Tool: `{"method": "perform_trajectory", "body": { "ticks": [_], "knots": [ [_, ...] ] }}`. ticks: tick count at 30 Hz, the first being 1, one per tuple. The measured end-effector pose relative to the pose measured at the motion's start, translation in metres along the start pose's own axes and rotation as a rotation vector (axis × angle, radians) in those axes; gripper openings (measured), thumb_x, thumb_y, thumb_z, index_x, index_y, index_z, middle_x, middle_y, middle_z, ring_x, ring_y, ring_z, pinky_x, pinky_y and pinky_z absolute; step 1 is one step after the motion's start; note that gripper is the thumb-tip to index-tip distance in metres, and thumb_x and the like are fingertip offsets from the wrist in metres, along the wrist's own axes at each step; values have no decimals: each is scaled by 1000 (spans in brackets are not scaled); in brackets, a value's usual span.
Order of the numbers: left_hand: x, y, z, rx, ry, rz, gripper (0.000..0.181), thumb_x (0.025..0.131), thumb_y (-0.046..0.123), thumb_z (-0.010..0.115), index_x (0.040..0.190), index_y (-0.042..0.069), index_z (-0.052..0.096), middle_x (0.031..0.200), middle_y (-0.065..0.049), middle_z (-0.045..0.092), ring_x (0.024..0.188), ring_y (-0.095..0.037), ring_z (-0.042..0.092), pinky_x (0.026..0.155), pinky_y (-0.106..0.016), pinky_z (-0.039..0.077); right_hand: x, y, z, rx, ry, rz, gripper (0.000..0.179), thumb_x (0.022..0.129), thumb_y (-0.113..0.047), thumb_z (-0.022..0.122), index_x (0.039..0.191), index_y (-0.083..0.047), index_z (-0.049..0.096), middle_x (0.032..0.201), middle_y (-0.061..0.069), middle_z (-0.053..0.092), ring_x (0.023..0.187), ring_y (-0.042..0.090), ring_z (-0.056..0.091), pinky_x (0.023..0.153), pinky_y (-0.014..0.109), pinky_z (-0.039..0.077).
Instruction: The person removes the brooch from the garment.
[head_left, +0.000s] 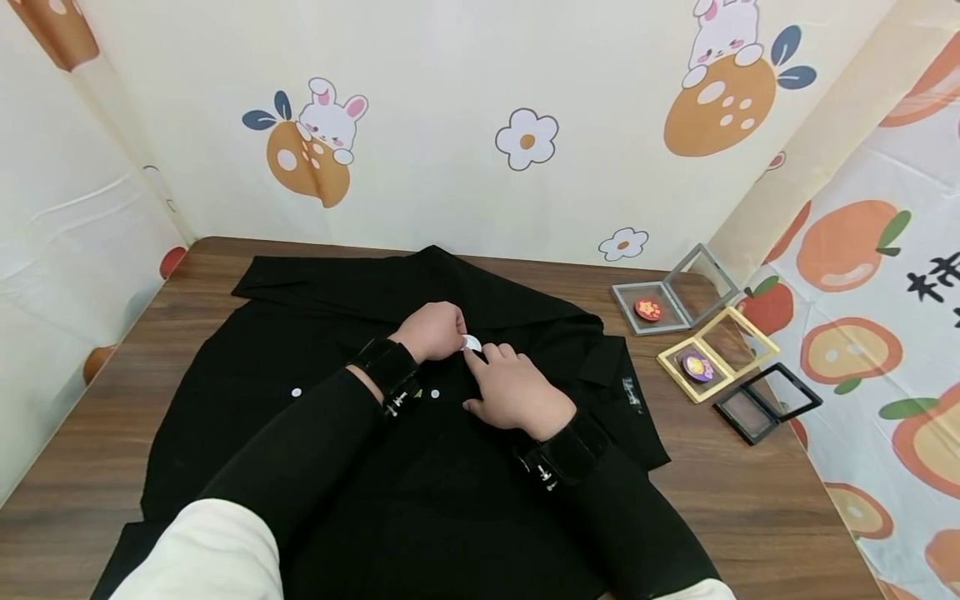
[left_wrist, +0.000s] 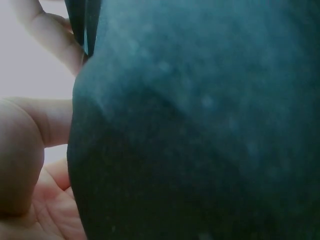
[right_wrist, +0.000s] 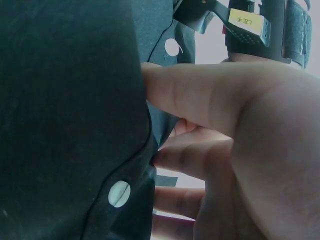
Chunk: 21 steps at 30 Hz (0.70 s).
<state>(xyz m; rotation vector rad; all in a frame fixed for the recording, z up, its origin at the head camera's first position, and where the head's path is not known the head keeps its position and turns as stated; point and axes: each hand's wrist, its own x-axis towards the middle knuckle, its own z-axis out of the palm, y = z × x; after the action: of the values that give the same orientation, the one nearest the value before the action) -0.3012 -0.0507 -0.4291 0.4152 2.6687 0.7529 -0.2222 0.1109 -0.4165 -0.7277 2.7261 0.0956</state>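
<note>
A black garment with a collar and white round buttons (head_left: 435, 394) lies spread on the table. My left hand (head_left: 431, 332) is bent over its upper middle, its fingertips pinching a small white rounded piece (head_left: 471, 342), whose kind is unclear. From the other side, the right hand (head_left: 517, 387) reaches the same spot, index finger at the white piece. In the right wrist view its thumb (right_wrist: 190, 90) presses the black cloth (right_wrist: 70, 120) between two white buttons (right_wrist: 119, 194), with fingers at the cloth's edge. Blurred dark cloth (left_wrist: 200, 125) fills most of the left wrist view.
Three hinged clear-windowed cases stand open at the right: a grey one (head_left: 652, 332) with a red badge (head_left: 648, 310), a yellow one (head_left: 702, 398) with a purple badge (head_left: 697, 367), and a black one (head_left: 752, 440). Printed curtains (head_left: 450, 208) border the wooden table (head_left: 720, 517).
</note>
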Motion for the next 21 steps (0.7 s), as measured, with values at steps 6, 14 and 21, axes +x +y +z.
{"method": "perform_trajectory", "body": {
  "ticks": [6,14,21],
  "knots": [
    [0,-6,-1,-37,9,2,9,97,14,69,90,9,71,82,-3,66,67,-19,61,64,-32,50,-2,2,-2,33,-5,-8,78,100,-51,64,162,-13,35,156,13,41,141,31,40,113,47,37],
    [-1,-12,-3,-56,23,9,8,96,12,67,90,9,72,86,-4,68,70,-20,61,66,-32,51,-4,7,-7,118,-31,-13,76,101,-48,63,162,-15,34,158,10,42,145,29,39,115,49,36],
    [-4,-13,-6,-61,26,15,10,97,12,66,90,8,71,87,-5,67,71,-21,61,68,-32,51,-6,10,-13,151,-41,-10,74,102,-46,63,162,-13,35,155,11,46,141,31,44,113,48,38]
  ]
}}
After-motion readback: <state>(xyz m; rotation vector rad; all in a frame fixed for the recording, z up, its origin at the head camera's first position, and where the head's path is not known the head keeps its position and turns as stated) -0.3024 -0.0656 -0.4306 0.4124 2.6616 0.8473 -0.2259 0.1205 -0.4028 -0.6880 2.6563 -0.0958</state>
